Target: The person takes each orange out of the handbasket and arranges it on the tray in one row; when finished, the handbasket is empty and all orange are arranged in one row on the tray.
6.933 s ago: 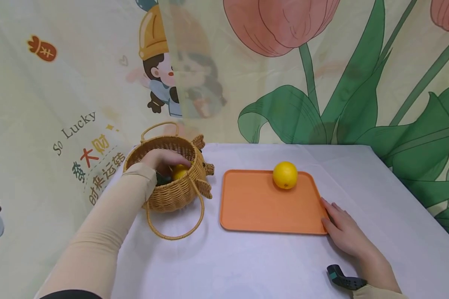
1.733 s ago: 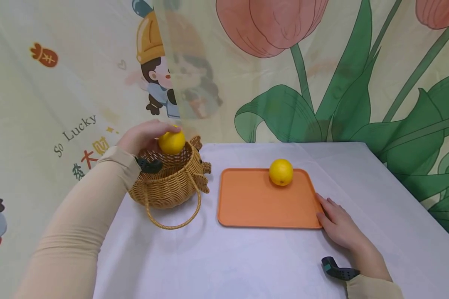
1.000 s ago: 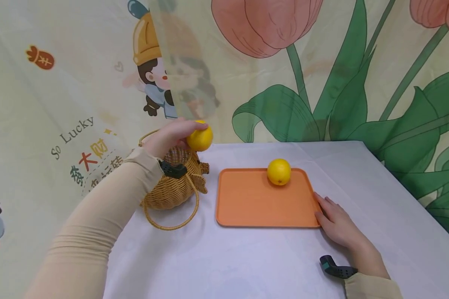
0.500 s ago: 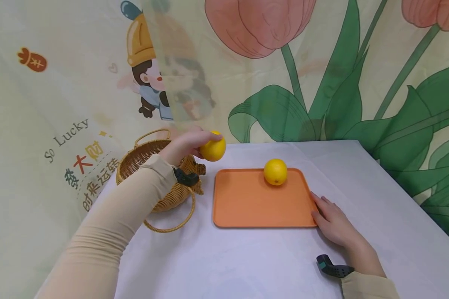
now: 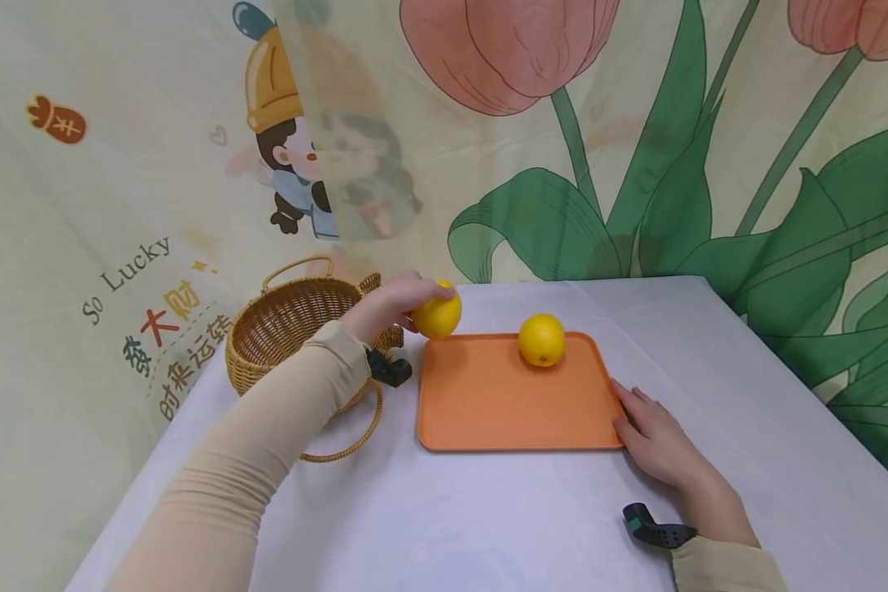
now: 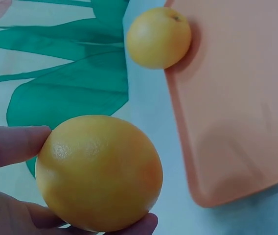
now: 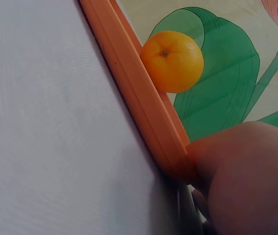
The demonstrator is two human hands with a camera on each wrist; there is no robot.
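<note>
My left hand [image 5: 395,304] grips a yellow-orange orange [image 5: 440,314] by its sides, raised near the back left corner of an orange tray [image 5: 514,415]. The left wrist view shows thumb and fingertips around this held orange [image 6: 100,174], the tray lying to its right. A second orange [image 5: 542,340] sits at the tray's back edge, right of its middle. My right hand [image 5: 660,440] rests against the tray's right edge, fingers fairly straight. In the right wrist view the thumb [image 7: 222,147] touches a tray corner; the other fingers are mostly hidden.
Left of the tray stands a wicker basket [image 5: 246,378], partly behind my left forearm; no fruit shows in its visible part. Its front handle [image 5: 355,444] droops onto the white tablecloth [image 5: 444,518]. A printed curtain [image 5: 474,164] hangs behind the table.
My left hand reached into the basket, lifted the orange out, and carried it right and then down toward the tray's back left corner. The right hand has stayed at the tray's edge.
</note>
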